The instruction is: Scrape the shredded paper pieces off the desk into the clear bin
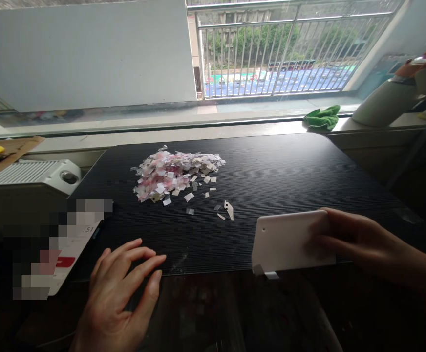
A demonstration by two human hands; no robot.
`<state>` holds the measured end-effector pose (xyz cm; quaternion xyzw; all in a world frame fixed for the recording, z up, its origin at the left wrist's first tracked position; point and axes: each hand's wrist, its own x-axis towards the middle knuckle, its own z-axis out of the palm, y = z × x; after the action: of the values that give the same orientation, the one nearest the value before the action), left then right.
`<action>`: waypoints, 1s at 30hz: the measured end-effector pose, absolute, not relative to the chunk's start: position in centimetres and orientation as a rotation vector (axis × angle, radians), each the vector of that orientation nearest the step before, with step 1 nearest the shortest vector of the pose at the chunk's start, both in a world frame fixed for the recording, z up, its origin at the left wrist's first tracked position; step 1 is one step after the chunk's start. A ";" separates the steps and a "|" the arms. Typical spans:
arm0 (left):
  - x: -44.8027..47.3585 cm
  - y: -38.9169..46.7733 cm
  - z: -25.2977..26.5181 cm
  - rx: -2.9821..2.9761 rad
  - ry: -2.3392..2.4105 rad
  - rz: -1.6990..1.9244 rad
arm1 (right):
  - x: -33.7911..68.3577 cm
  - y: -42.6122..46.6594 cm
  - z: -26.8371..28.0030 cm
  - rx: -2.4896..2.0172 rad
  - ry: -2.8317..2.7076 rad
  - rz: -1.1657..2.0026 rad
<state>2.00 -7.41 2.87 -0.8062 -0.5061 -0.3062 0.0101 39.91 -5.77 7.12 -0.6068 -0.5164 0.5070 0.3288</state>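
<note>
Left hand [119, 298]: held nothing, fingers apart!
Right hand [357, 239]: pinched the card [289, 240] at its right end.
Card: stood at the table [282, 168] front; looked light, stiff, best gripped by its sides.
Paper scraps [178, 171]: seemed feather-light.

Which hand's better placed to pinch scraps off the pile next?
Left, probably: the left hand looks empty and is nearer the pile; the right hand holds the card.

Black streaked table [271, 168], heap of white and pink scraps [171, 173], loose pieces [229, 211] nearby.
</note>
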 end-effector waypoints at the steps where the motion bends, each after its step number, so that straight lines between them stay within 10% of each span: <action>1: 2.0 -7.4 2.9 -2.509 -1.578 -0.962 | 40.1 -6.0 7.2 -1.594 -1.360 1.310; 30: 3.4 -7.8 2.6 -2.438 -1.731 -0.913 | 33.5 -2.9 5.4 -1.482 -1.921 0.389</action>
<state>3.44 -7.82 2.59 -0.7798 -0.5536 -0.2921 0.0078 33.55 -2.85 5.39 -0.5682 -0.7363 0.1492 0.3357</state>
